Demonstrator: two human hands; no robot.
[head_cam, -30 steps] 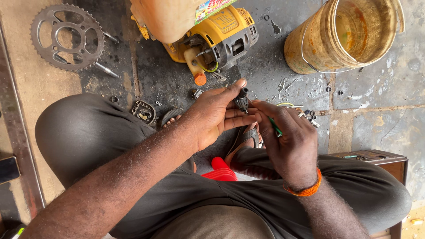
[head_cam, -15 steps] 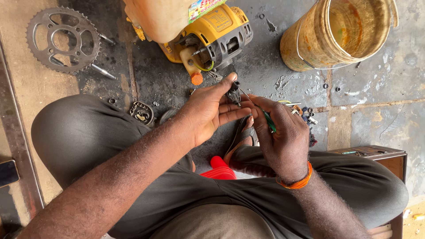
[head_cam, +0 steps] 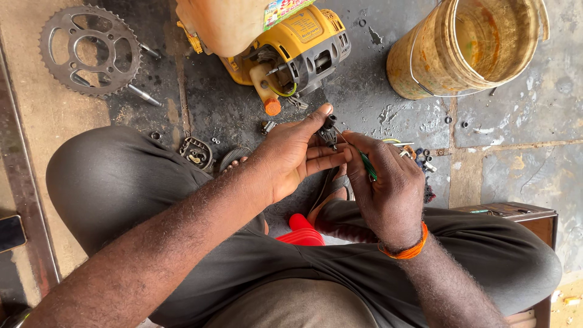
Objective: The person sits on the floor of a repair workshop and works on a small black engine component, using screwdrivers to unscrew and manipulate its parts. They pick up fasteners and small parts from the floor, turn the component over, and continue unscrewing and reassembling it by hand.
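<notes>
My left hand (head_cam: pixel 293 157) pinches a small dark metal part (head_cam: pixel 328 130) between thumb and fingers, above my lap. My right hand (head_cam: pixel 388 182) grips a thin green-handled screwdriver (head_cam: pixel 366 165) whose tip meets that part. An orange band circles my right wrist. Both hands are close together over my crossed legs in dark trousers. Just beyond them a yellow small engine (head_cam: pixel 290 51) with a pale tank lies on the dark floor.
A toothed sprocket (head_cam: pixel 89 48) lies far left with loose bolts beside it. A stained yellow bucket (head_cam: pixel 470 48) stands at the far right. Small screws and parts (head_cam: pixel 419 155) scatter near my right hand. A round cover (head_cam: pixel 195 152) rests by my left knee. A wooden box (head_cam: pixel 516 212) sits right.
Both hands have stayed together on the small part, with the screwdriver shifting slightly against it. The view has drifted a little.
</notes>
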